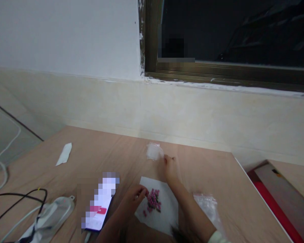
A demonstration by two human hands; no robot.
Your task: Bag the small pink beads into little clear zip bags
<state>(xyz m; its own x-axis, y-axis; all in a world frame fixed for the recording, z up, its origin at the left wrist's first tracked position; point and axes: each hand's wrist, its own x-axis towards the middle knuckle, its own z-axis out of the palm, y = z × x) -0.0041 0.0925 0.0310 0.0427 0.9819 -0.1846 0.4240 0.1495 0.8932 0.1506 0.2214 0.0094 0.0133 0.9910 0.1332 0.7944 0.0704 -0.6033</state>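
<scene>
A white sheet of paper (pixel 167 209) lies on the table with a cluster of small round pink beads (pixel 154 199) on it, some dark green bits among them. At the cluster's upper left edge is my left hand (pixel 138 196), fingers curled in a pinch; whatever sits between the fingertips is too small to make out. Farther back, a small clear zip bag (pixel 154 152) lies near the wall. My right hand (pixel 169 164) reaches across the paper, its closed fingers at the bag's right edge.
A lit phone (pixel 101 206) with a cable lies left of the paper. Beyond it are a clear plastic case with cables (pixel 55 214) and a white paper scrap (pixel 64 154). Another clear zip bag (pixel 207 207) lies under my right forearm. A red-edged box (pixel 278 195) stands past the table's right edge.
</scene>
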